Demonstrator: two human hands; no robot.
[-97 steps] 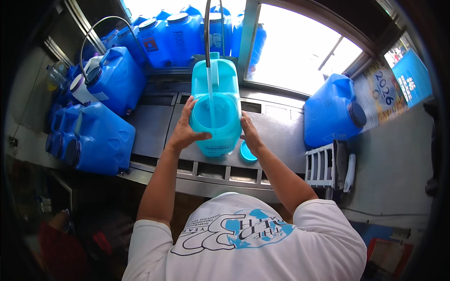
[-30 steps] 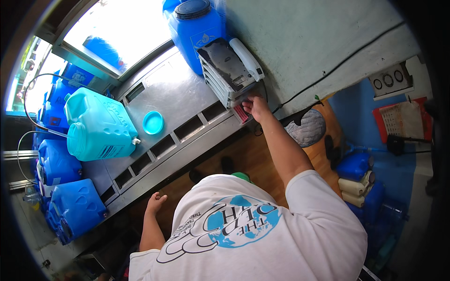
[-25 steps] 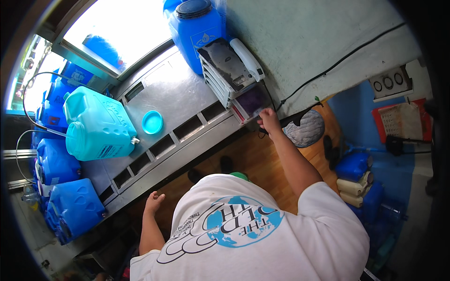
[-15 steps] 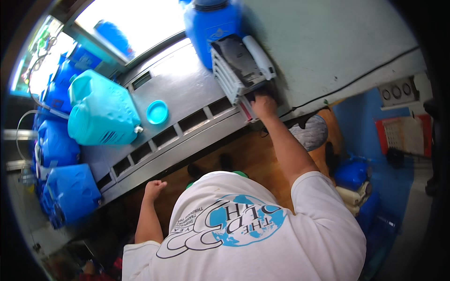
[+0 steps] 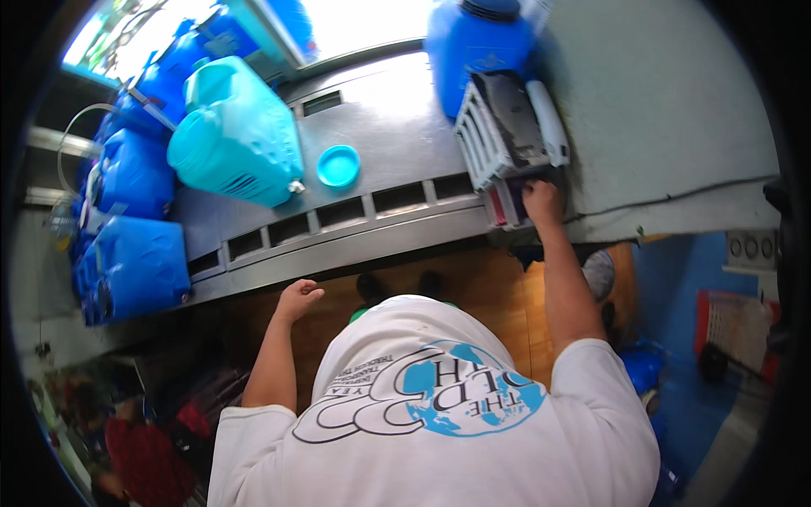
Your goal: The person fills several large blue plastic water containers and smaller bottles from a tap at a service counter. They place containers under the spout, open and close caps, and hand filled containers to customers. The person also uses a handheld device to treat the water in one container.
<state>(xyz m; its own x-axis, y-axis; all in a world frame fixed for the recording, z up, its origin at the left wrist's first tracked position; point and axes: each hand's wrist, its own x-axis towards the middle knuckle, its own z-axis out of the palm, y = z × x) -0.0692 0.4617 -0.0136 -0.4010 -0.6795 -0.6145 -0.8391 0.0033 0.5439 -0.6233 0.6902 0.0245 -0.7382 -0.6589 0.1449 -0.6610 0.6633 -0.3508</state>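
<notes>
Seen from the head camera, a person in a white shirt (image 5: 439, 406) stands at a steel counter (image 5: 397, 110), right hand (image 5: 542, 203) at a small clear-sided box (image 5: 505, 208) with red and purple showing through it. The box sits at the counter's right end, at the near foot of a white slatted rack (image 5: 486, 135), with a tall blue container (image 5: 481, 63) behind. The right hand's fingers are curled in at the box's edge, but whether they grip anything cannot be told. The left hand (image 5: 298, 301) hangs free before the counter's front edge, fingers loosely bent, nothing visible in it. To the left, a turquoise jug (image 5: 253, 127) stands with its mouth uncovered, a matching round lid (image 5: 338, 166) lying flat on the steel just beside it, well apart from both hands. The step in hand appears to be a reach into or against the box; the next move, by this reading, calls for a sure fingertip hold there, with the wrist kept low, clear of the rack overhead.
</notes>
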